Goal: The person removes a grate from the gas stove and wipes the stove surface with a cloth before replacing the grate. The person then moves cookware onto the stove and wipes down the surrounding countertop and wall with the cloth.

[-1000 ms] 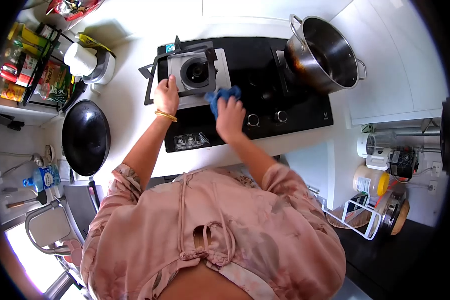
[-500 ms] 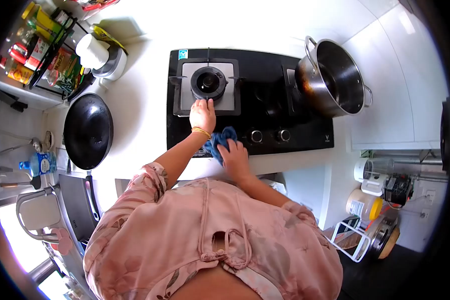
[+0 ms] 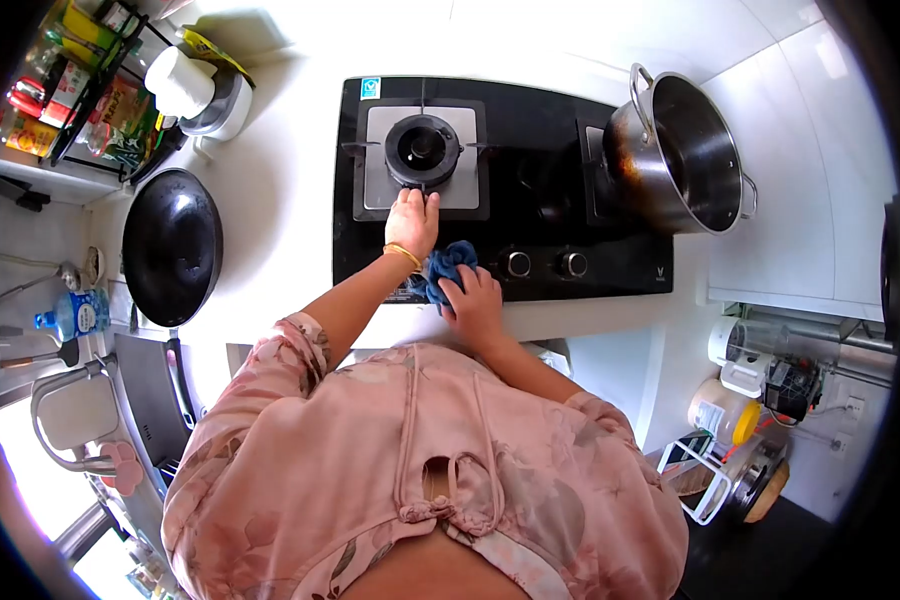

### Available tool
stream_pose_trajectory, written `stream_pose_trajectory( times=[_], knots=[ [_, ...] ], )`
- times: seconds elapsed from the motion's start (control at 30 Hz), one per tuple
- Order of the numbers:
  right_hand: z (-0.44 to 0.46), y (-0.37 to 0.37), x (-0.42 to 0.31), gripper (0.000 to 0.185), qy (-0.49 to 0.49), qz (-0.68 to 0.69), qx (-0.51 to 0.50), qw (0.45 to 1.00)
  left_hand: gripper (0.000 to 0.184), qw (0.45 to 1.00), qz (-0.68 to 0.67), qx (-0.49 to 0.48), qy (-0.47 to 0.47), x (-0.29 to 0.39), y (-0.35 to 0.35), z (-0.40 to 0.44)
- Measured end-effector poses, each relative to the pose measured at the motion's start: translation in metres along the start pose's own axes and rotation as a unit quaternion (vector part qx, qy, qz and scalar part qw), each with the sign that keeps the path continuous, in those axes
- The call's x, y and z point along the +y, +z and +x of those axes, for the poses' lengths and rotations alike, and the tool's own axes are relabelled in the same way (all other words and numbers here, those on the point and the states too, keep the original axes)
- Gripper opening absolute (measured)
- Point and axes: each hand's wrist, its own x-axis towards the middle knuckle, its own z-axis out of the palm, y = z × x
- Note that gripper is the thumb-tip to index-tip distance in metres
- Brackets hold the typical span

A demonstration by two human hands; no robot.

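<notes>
My left hand [image 3: 413, 222] is at the front edge of the left burner, its fingers closed at the front prong of the black pan support [image 3: 450, 158]. The pan support sits around the burner on a square metal plate [image 3: 375, 180]. My right hand [image 3: 475, 302] presses a crumpled blue cloth [image 3: 452, 266] on the front edge of the black gas stove [image 3: 530, 225], left of the two knobs [image 3: 517, 264]. The undersides of the fingers are hidden on both hands.
A large steel pot [image 3: 685, 150] lies tilted over the stove's right side. To the left, a black wok [image 3: 172, 250] rests on the white counter [image 3: 270, 200]. Behind it stand a white appliance [image 3: 220, 108] and a rack of bottles and packets [image 3: 95, 90].
The view has shifted a little, so the stove appears slightly higher. My right hand and the cloth have moved slightly toward the stove's back. My left hand stays at the pan support.
</notes>
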Motion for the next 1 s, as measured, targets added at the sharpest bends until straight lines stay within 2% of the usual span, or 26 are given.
stream_pose_trajectory(
  times=[0.1, 0.17, 0.2, 0.27, 0.3, 0.33, 0.4, 0.43, 0.5, 0.53, 0.63, 0.77, 0.87, 0.9, 1.0],
  knots=[
    [0.0, -0.015, 0.0, 0.043, 0.041, 0.077, -0.063, 0.994, 0.037, 0.999, -0.001, -0.042, -0.004, -0.003, -0.003, 0.001],
    [0.007, -0.019, 0.001, 0.043, 0.089, 0.086, -0.021, 0.992, 0.042, 0.994, -0.016, -0.102, -0.035, 0.0, -0.013, 0.006],
    [0.013, -0.018, 0.002, 0.043, 0.108, 0.091, 0.001, 0.99, 0.046, 0.993, -0.017, -0.115, 0.001, -0.013, -0.009, 0.009],
    [0.035, -0.011, 0.011, 0.042, 0.126, 0.025, 0.085, 0.988, 0.048, 0.977, -0.111, -0.167, -0.07, -0.04, -0.001, 0.018],
    [0.042, -0.004, 0.017, 0.043, 0.154, -0.001, 0.061, 0.986, 0.049, 0.967, -0.162, -0.171, -0.096, -0.05, -0.003, 0.018],
    [0.04, -0.003, 0.01, 0.043, 0.151, -0.013, 0.022, 0.988, 0.046, 0.937, -0.239, -0.194, -0.164, -0.028, -0.029, 0.016],
    [0.035, -0.005, -0.006, 0.043, 0.146, -0.044, -0.054, 0.987, 0.043, 0.955, -0.217, -0.157, -0.126, -0.048, -0.037, 0.009],
    [0.015, 0.003, -0.016, 0.042, 0.098, -0.026, 0.001, 0.995, 0.041, 0.965, -0.201, -0.139, -0.091, -0.058, -0.042, 0.004],
    [-0.019, 0.008, -0.031, 0.04, 0.072, 0.006, 0.015, 0.997, 0.035, 0.977, -0.186, -0.103, -0.035, -0.073, -0.058, -0.012],
    [-0.031, 0.008, -0.038, 0.039, 0.056, 0.022, 0.021, 0.998, 0.026, 0.973, -0.216, -0.072, -0.036, -0.057, -0.076, -0.019],
    [-0.062, -0.014, -0.034, 0.036, 0.282, 0.189, 0.009, 0.94, 0.025, 0.98, -0.186, -0.071, 0.0, -0.063, -0.105, -0.039],
    [-0.081, -0.055, 0.014, 0.041, 0.327, -0.037, 0.145, 0.933, 0.027, 0.993, -0.102, -0.037, 0.046, -0.077, -0.124, -0.071],
    [-0.084, -0.031, 0.062, 0.042, 0.297, -0.091, 0.075, 0.948, 0.03, 0.996, -0.039, 0.005, 0.078, -0.089, -0.126, -0.094],
    [-0.072, -0.026, 0.049, 0.042, 0.305, -0.13, 0.015, 0.943, 0.032, 0.996, -0.014, 0.021, 0.089, -0.092, -0.129, -0.103],
    [-0.066, -0.022, 0.033, 0.043, 0.303, -0.166, 0.005, 0.938, 0.036, 0.988, 0.107, 0.068, 0.089, -0.107, -0.133, -0.126]
  ],
)
